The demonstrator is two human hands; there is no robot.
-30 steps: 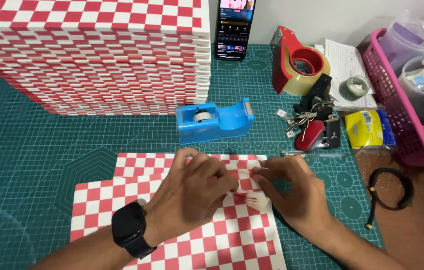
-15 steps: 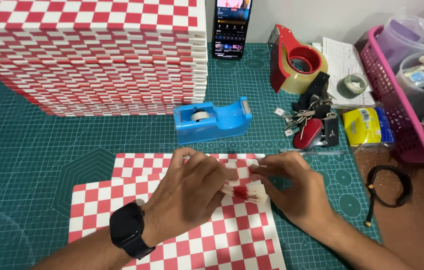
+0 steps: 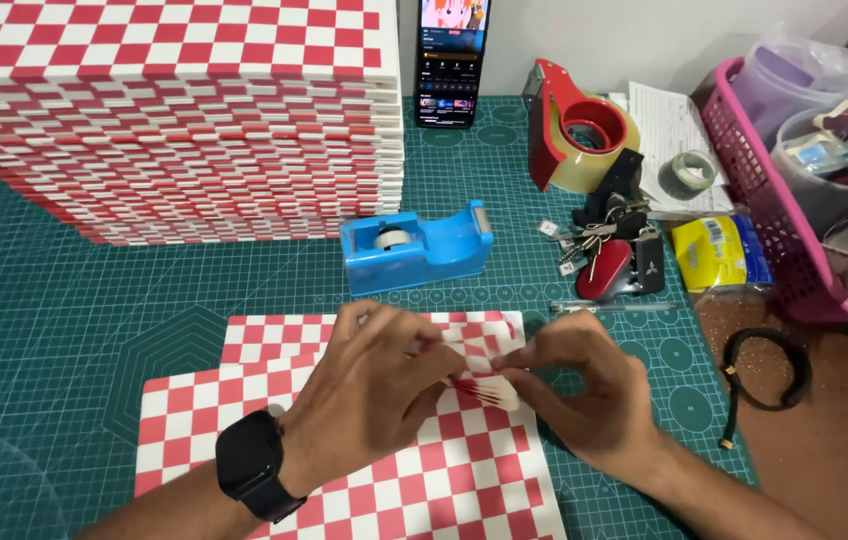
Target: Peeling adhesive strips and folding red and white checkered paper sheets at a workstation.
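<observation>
Both hands point(image 3: 464, 385) stay pinching the checkered paper point(image 3: 364, 470).

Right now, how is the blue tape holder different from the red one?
The blue tape holder sits low and flat on the green mat, near the hands; the red tape holder stands taller, farther back. The blue one carries a small white roll; the red one a big brownish roll. Neither is being touched.
</observation>
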